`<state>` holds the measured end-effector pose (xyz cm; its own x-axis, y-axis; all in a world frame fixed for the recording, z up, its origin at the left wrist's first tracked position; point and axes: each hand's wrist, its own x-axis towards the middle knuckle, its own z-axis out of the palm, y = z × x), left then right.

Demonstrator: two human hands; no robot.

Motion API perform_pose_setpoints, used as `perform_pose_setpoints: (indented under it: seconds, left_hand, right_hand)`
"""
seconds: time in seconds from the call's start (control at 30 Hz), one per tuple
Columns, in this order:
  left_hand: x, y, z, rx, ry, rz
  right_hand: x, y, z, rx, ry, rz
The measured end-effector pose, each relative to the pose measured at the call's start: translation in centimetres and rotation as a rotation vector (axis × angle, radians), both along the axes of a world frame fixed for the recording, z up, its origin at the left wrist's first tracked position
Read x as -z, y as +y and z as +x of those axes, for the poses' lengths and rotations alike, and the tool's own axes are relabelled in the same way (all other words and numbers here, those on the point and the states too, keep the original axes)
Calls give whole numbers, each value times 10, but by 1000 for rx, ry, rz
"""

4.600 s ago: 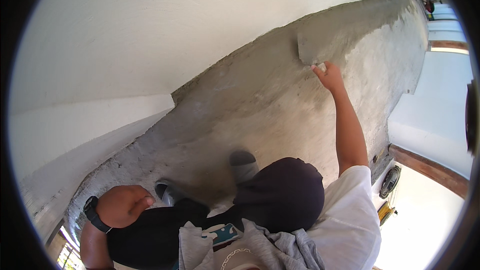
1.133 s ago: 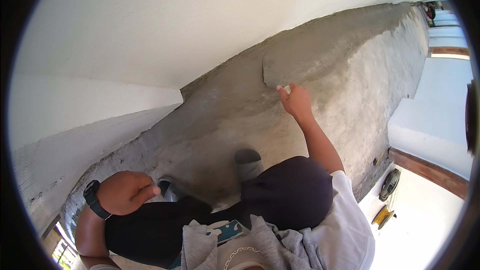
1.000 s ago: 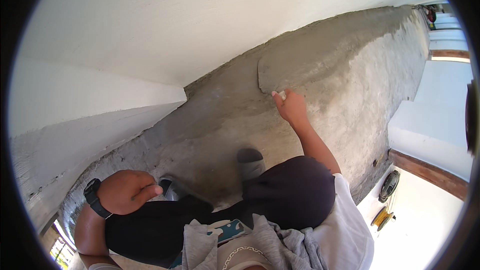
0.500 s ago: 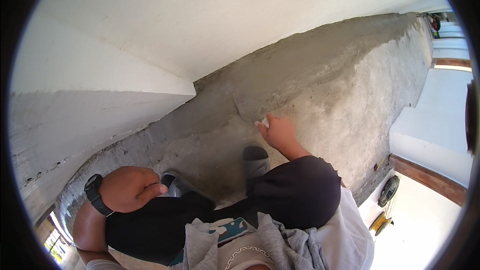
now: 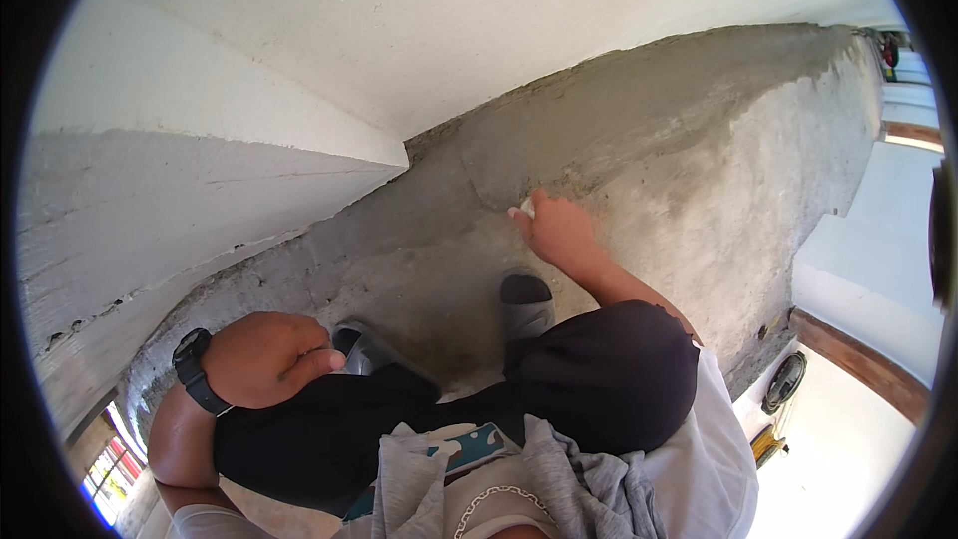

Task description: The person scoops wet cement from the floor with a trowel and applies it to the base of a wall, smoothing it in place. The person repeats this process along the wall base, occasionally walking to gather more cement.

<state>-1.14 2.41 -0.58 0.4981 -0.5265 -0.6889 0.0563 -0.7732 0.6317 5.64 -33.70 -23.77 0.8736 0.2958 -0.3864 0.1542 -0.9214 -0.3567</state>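
Observation:
My right hand is closed around a small whitish piece, perhaps a tool's handle. Most of it is hidden by the fingers. It is held low over the grey cement surface, beside a thin curved line that may be a blade's edge; I cannot tell. A darker, smoother cement band runs along the foot of the white wall. With its fingers curled in, my left hand rests by my left knee, nothing showing in it. A black watch is on that wrist.
My feet in grey footwear stand on the cement between my knees. The wall's projecting corner juts out ahead on the left. At the right are a brown wooden beam, a dark round coil and a yellow reel.
My right hand has moved slightly forward and toward the wall corner, with the whitish piece still in it. The view has shifted a little. My left hand stays by the knee.

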Motion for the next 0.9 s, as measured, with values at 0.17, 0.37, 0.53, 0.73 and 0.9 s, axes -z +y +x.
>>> perform_pose_setpoints:
  seconds: [0.17, 0.37, 0.53, 0.73, 0.9]
  left_hand:
    - [0, -1, 3, -10, 35, 6]
    - [-1, -1, 4, -9, 71, 28]
    - [5, -3, 10, 64, 76, 66]
    - [2, -8, 12, 38, 82, 74]
    - [0, -11, 14, 41, 73, 95]
  right_hand:
    - [-5, 7, -30, -325, 178, 53]
    - [-4, -34, -23, 81, 3, 21]
    - [-6, -32, -44, -98, 78, 6]
    - [-5, -17, -32, -320, 124, 78]
    - [-8, -23, -9, -347, 156, 3]
